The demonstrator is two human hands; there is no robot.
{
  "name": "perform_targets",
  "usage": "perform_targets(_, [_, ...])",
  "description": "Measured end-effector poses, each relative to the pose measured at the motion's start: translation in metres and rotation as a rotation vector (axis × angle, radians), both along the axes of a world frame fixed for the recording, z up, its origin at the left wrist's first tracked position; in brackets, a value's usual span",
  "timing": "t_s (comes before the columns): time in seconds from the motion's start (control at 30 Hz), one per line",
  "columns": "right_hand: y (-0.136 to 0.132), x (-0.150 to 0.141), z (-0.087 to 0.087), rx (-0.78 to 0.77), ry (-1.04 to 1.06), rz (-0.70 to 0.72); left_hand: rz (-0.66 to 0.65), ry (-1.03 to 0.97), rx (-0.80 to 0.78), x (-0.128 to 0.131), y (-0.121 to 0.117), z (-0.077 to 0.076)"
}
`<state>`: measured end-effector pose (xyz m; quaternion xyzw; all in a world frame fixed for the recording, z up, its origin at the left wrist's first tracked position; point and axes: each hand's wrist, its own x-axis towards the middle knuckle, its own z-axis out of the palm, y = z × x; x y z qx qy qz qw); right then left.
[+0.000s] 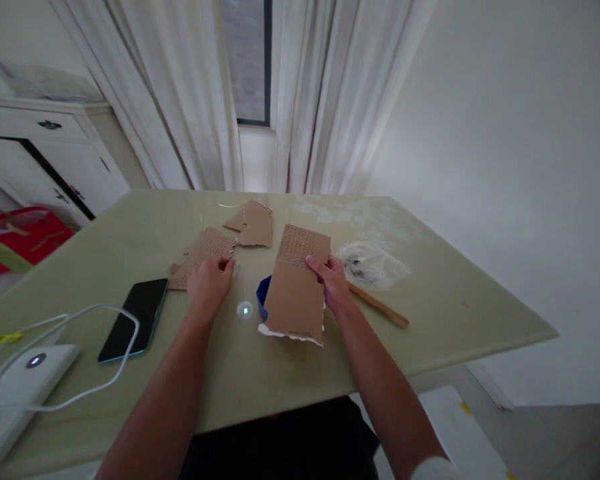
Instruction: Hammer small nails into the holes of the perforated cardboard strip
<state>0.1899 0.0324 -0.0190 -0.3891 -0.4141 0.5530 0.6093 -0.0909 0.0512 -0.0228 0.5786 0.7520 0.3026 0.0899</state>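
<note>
Pale curtains point(195, 100) are hung across a window point(247, 60) behind a greenish bench point(290, 387). Near the middle of the bench, a long piece of cardboard point(295, 293) is gripped at its right edge by the right hand point(335, 283), thumb laid over the face and the other fingers hidden beneath. The left hand point(207, 283) is closed loosely, fingers curled in, beside a perforated scrap point(210, 243); whether anything is pinched in it cannot be told, though something small and clear shows by its fingertips.

A blue object point(263, 293) is partly covered by the cardboard, and a small clear disc point(245, 309) is seen between the hands. Torn pieces point(258, 225) are spread farther back. To the right, a crumpled plastic bag point(373, 263) and a wooden stick point(383, 309) are seen; to the left, a phone point(135, 320) is crossed by a white cable point(100, 387).

The cardboard should be judged light and fairly stiff, with little slip, but liable to bend or tear along its dotted holes and ragged lower edge. It is best held by the plain part, with the thumb flat and the pinch kept light.
</note>
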Motion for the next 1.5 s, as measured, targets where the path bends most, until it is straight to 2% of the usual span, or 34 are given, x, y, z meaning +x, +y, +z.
perform_targets(0.23, [-0.001, -0.002, 0.001, -0.007, 0.010, 0.007, -0.011, 0.075, -0.077, -0.002, 0.005, -0.016])
perform_targets(0.43, [-0.002, -0.001, 0.003, -0.015, 0.002, 0.019, -0.059, 0.002, 0.021, -0.002, 0.009, -0.016])
perform_targets(0.5, [-0.002, 0.000, 0.003, -0.015, 0.003, 0.033, -0.135, -0.056, 0.117, 0.005, 0.006, -0.011])
perform_targets(0.63, [-0.003, 0.001, 0.003, 0.018, 0.048, 0.080, -0.398, -0.193, 0.293, 0.033, -0.010, 0.001])
perform_targets(0.73, [-0.004, 0.001, 0.003, 0.027, 0.064, 0.130, -0.645, -0.412, 0.453, 0.052, -0.023, 0.006])
perform_targets(0.8, [-0.005, 0.002, 0.003, 0.027, 0.065, 0.145, -0.729, -0.507, 0.502, 0.059, -0.029, 0.007])
perform_targets(1.0, [-0.008, 0.002, 0.006, 0.035, 0.058, 0.180, -0.727, -0.504, 0.458, 0.062, -0.031, 0.003])
perform_targets(1.27, [-0.006, 0.004, 0.003, 0.076, -0.012, 0.216, -0.695, -0.473, 0.564, 0.066, -0.037, 0.004])
perform_targets(1.5, [-0.002, 0.007, -0.001, 0.117, -0.082, 0.199, -0.658, -0.444, 0.575, 0.065, -0.038, 0.006])
